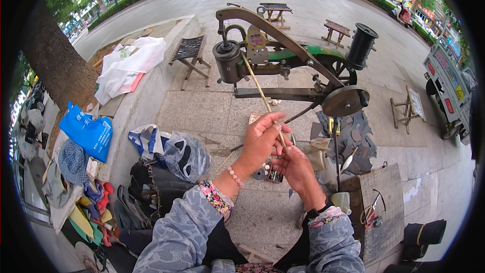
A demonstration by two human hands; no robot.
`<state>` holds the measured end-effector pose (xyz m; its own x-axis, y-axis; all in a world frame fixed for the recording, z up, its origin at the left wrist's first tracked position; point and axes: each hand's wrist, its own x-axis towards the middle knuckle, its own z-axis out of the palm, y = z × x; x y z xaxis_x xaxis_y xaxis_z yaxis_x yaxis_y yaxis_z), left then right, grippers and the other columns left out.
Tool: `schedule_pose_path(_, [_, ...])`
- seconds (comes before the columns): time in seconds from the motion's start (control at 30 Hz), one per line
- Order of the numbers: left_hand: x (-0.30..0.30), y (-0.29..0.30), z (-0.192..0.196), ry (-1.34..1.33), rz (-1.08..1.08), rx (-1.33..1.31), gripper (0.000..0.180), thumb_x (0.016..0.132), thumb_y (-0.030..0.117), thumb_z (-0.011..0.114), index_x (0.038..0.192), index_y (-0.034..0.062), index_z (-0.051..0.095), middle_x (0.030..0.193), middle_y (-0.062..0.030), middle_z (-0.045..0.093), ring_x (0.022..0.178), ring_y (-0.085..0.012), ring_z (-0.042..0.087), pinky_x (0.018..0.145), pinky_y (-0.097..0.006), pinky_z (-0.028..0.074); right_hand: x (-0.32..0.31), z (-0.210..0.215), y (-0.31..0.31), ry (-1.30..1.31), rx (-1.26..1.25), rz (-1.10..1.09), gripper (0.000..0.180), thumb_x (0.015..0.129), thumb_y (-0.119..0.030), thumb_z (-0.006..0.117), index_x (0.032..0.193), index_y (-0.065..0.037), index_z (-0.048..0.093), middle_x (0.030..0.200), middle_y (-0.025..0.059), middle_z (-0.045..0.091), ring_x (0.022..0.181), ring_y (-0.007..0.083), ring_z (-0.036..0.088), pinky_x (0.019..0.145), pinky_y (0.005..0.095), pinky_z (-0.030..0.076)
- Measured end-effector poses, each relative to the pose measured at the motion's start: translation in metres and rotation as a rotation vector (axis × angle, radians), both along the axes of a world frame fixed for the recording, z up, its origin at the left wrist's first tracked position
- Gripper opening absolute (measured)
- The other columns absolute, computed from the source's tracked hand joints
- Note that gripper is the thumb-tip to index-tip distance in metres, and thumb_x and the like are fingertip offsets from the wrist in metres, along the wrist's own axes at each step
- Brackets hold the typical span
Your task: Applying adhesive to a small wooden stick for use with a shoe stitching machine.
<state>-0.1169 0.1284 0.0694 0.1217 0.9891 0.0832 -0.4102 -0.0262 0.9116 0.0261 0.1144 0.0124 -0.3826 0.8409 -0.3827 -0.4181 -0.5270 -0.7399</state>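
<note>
A thin, tan, stick-like length slants from the sewing head of a hand-cranked shoe-patching machine down to my fingers. Whether it is stiff or a taut strip I cannot tell. My left hand is closed around its near part, thumb and fingers pressed together. Just below and to the right, my right hand pinches the lower end between thumb and fingertips. The far end meets the machine beside the round metal cylinder; its exact tip is hidden there. Both hands are in front of the machine, apart from it.
A black thread spool tops the machine's right side. Dark leather scraps lie beneath. At right, a wooden board bears scissors. Bags, including a blue one, and cloth pile up at left. Folding stools stand around.
</note>
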Motion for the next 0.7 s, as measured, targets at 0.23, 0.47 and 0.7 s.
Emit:
schedule_pose_path(0.23, [0.003,-0.013,0.011,-0.098,0.115,0.073,0.048,0.091,0.005,0.037,0.137,0.0047,0.023,0.105,-0.0180,0.055,0.068,-0.0171,0.064,0.050,-0.020,0.049,0.001,0.001,0.000,-0.005,-0.015,-0.014,0.027,0.093,-0.027,0.045,0.110,-0.007,0.053,0.093,0.0030,0.063,0.078,0.0144,0.061,0.073,0.0294,0.050])
schedule_pose_path(0.47, [0.004,-0.011,0.008,-0.107,0.211,0.050,0.053,0.091,0.009,0.038,0.139,0.0023,0.014,0.098,-0.0173,0.055,0.061,-0.0188,0.062,0.047,-0.024,0.049,0.002,0.004,-0.001,0.005,-0.013,-0.006,0.025,0.092,-0.027,0.048,0.107,-0.007,0.054,0.096,0.0057,0.063,0.079,0.0151,0.061,0.072,0.0296,0.050])
schedule_pose_path(0.7, [-0.013,-0.001,0.014,-0.201,0.207,0.001,0.044,0.091,0.012,0.039,0.133,0.0003,0.029,0.073,-0.0098,0.053,0.046,-0.0147,0.050,0.042,-0.029,0.045,0.001,0.004,-0.002,0.004,-0.028,-0.007,0.027,0.094,-0.025,0.044,0.108,-0.003,0.051,0.100,0.0084,0.061,0.079,0.0159,0.059,0.072,0.0298,0.048])
